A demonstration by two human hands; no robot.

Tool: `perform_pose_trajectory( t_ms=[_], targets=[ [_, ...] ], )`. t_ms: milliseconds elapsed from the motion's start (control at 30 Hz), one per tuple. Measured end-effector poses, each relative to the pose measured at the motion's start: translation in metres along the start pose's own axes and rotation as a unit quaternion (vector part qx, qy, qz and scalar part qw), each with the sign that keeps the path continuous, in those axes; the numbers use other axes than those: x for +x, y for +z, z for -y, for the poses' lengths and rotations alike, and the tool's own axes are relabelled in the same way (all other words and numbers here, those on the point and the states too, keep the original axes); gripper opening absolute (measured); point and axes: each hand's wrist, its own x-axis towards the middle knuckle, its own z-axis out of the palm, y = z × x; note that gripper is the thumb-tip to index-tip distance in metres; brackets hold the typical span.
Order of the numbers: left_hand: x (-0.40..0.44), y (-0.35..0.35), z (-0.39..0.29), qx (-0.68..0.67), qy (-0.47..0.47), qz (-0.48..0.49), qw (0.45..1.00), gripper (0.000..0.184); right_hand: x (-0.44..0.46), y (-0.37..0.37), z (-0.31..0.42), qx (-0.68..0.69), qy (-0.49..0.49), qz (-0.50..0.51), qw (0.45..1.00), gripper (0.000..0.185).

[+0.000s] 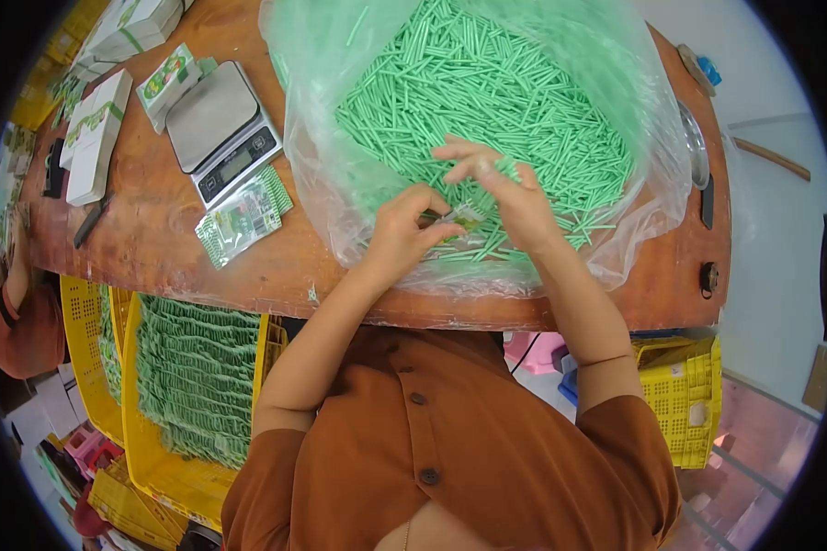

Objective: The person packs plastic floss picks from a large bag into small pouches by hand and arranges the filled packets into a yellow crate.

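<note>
My left hand [402,235] pinches the edge of a small printed plastic packet [469,217] above the near side of a big clear plastic bag [308,174]. Heaped inside the bag are many thin, light-green sticks [487,87]. Right beside the packet, my right hand [524,209] has its fingers curled around a few green sticks [506,168], at the packet's mouth. Some of its fingers are stretched out to the left. How far the sticks reach into the packet is hidden by the fingers.
Left of the bag are a digital scale [216,129], filled green packets [245,216], stacked white packs [98,138] and a dark knife [92,220]. A yellow crate [138,441] holds rows of green packets below. Another person's arm [16,266] is at far left.
</note>
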Motion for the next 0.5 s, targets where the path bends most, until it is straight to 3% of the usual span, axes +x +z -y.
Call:
perform_pose_trajectory(
  t_ms=[67, 133, 200, 300, 333, 500],
  targets=[
    [0.005, 0.000, -0.005, -0.013, 0.006, 0.008, 1.000, 0.027, 0.003, -0.012, 0.006, 0.058, -0.037, -0.018, 0.997, 0.033],
    [0.002, -0.005, -0.011, -0.066, -0.080, 0.042, 0.994, 0.021, 0.002, -0.011, 0.010, 0.027, -0.049, -0.020, 0.998, 0.033],
    [0.001, -0.005, -0.006, -0.062, -0.069, 0.040, 0.995, 0.019, -0.001, -0.004, 0.006, -0.001, -0.057, -0.020, 0.998, 0.034],
    [-0.004, -0.001, 0.009, -0.064, -0.028, 0.013, 0.997, 0.020, -0.007, 0.006, -0.002, -0.030, 0.029, 0.021, 0.999, 0.034],
    [-0.004, 0.000, 0.011, -0.068, 0.010, -0.005, 0.998, 0.022, -0.008, 0.006, 0.003, -0.056, 0.002, 0.033, 0.998, 0.031],
    [0.012, -0.005, -0.019, -0.163, 0.024, -0.042, 0.985, 0.019, -0.009, 0.003, 0.016, -0.182, -0.049, 0.016, 0.982, 0.023]
  ],
)
